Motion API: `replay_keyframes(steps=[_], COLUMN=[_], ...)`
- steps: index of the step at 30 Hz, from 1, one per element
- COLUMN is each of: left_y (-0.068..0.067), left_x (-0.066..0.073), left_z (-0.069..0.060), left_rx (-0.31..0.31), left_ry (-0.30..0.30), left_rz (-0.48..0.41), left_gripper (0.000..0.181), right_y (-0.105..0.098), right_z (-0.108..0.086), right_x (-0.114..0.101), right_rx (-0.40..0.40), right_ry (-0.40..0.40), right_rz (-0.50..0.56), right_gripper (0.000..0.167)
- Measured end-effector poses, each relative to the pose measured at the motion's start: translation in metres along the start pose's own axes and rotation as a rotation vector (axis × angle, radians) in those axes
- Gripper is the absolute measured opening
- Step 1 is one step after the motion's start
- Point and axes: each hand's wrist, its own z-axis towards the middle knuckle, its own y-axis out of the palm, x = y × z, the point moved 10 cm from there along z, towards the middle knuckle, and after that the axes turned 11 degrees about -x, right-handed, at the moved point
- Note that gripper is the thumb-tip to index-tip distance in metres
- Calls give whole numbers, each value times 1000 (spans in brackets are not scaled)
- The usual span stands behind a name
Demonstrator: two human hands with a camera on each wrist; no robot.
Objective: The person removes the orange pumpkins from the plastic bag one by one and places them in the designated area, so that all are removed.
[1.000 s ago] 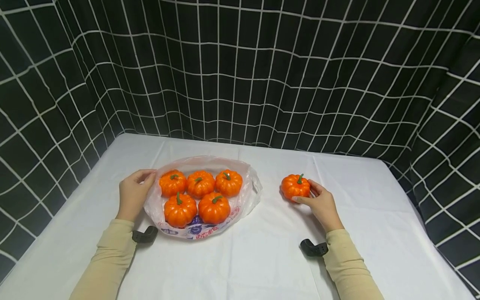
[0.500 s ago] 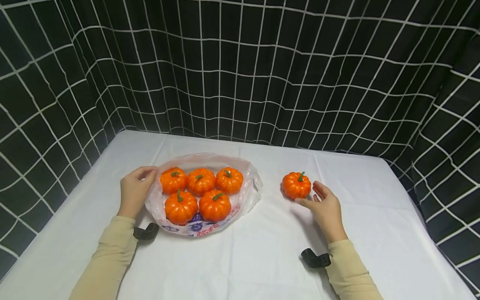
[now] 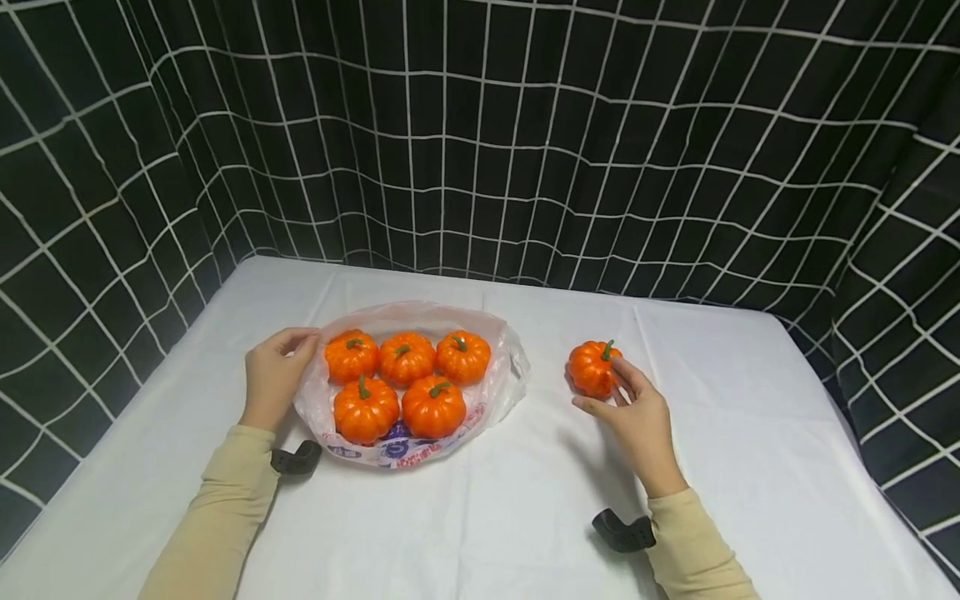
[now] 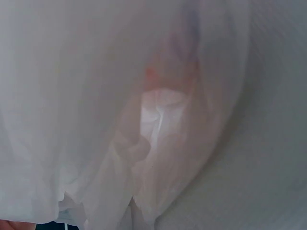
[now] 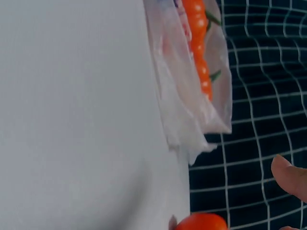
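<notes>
My left hand [image 3: 272, 375] pinches the left edge of a thin white plastic bag [image 3: 498, 400], whose mouth is spread open upward. Inside the bag are several small orange pumpkins with green stems, such as the front left pumpkin [image 3: 366, 413]. Off to the right, one lone pumpkin [image 3: 590, 368] sits on the cloth. My right hand [image 3: 643, 425] is at its right side, fingers partly in front of it in the head view. In the right wrist view the thumb [image 5: 290, 178] stands apart from this pumpkin [image 5: 204, 223]. Bag film [image 4: 96, 96] fills most of the left wrist view.
A white cloth [image 3: 517, 517] covers the table. Dark curtains with a white grid [image 3: 517, 150] stand behind it and along both sides. Each wrist carries a black camera band, seen at the right wrist as a black camera [image 3: 622, 531].
My right hand drew back from the lone pumpkin, fingers spreading, then came left over its right side again. The pumpkin stays in place. The left hand keeps its pinch on the bag.
</notes>
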Motion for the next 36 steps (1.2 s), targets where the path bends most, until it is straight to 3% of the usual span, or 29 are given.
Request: replay_keyframes(steps=[8, 14, 25, 36], left_y=[-1, -2, -4, -2], left_x=[1, 5, 6, 1], left_z=[-2, -2, 0, -1], left_rx=[-3, 12, 21, 6], left_ry=[-8, 1, 19, -11], left_rz=[3, 17, -13, -13], left_gripper=[26, 26, 24, 26], right_y=[25, 43, 61, 89], right_z=[-3, -2, 0, 0], right_x=[-7, -16, -29, -39], right_rx=[-86, -138, -192, -253], right_ry=[-2, -64, -110, -144], right_rz=[8, 40, 16, 25], right_gripper=[86, 84, 81, 78])
